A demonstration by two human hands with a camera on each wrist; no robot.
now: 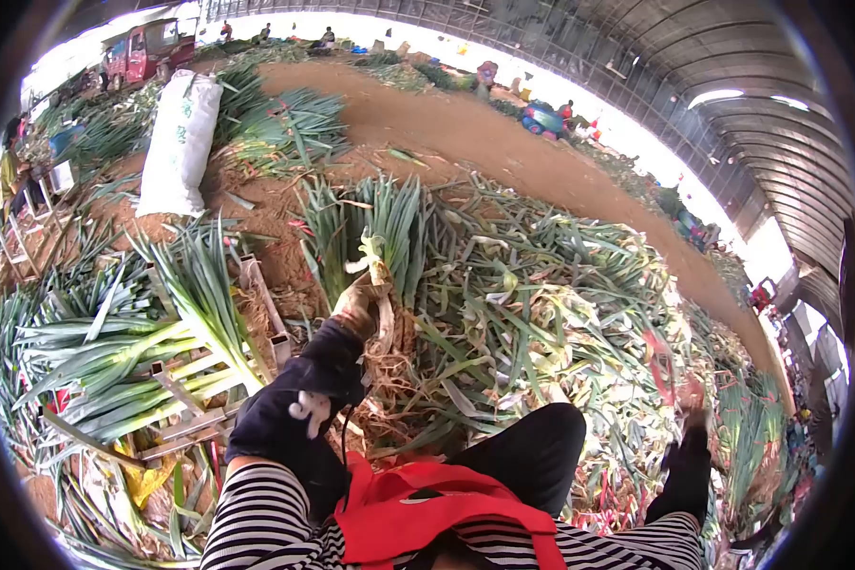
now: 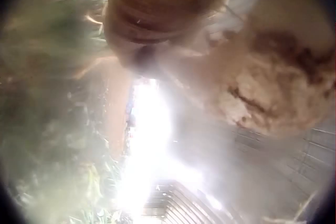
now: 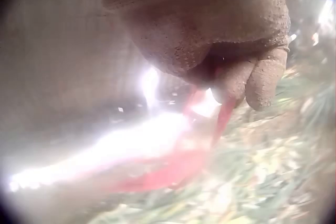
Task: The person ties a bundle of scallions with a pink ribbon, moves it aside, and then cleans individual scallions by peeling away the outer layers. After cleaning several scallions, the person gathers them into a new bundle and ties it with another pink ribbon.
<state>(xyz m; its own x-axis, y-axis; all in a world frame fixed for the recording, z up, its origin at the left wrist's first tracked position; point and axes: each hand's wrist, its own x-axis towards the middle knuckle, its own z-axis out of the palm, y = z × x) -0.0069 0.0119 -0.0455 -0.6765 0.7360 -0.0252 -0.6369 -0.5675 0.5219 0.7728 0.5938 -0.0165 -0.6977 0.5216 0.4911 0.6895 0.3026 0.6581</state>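
My left hand (image 1: pixel 356 306), in a dirty glove, grips the pale stem of a leek (image 1: pixel 386 318) whose roots hang down, beside an upright green bundle (image 1: pixel 404 223). In the left wrist view the gloved fingers (image 2: pixel 157 14) are close to the lens, with a blurred, soil-marked pale stem (image 2: pixel 262 92) at the right. Out to the right, my right hand (image 1: pixel 693 404) holds a red strip (image 1: pixel 657 366). The right wrist view shows that soil-covered hand (image 3: pixel 210 40) with fingers curled round the red strip (image 3: pixel 173 171), which hangs in a blurred loop.
A heap of leaves (image 1: pixel 541 304) spreads ahead and right. At the left, leeks (image 1: pixel 114 351) lie across a metal frame (image 1: pixel 176 432). A white sack (image 1: pixel 179 142) stands beyond, near a dirt path (image 1: pixel 427 114). Bundled leeks (image 1: pixel 746 427) stand at the far right; a red vehicle (image 1: pixel 147 47) is farther off.
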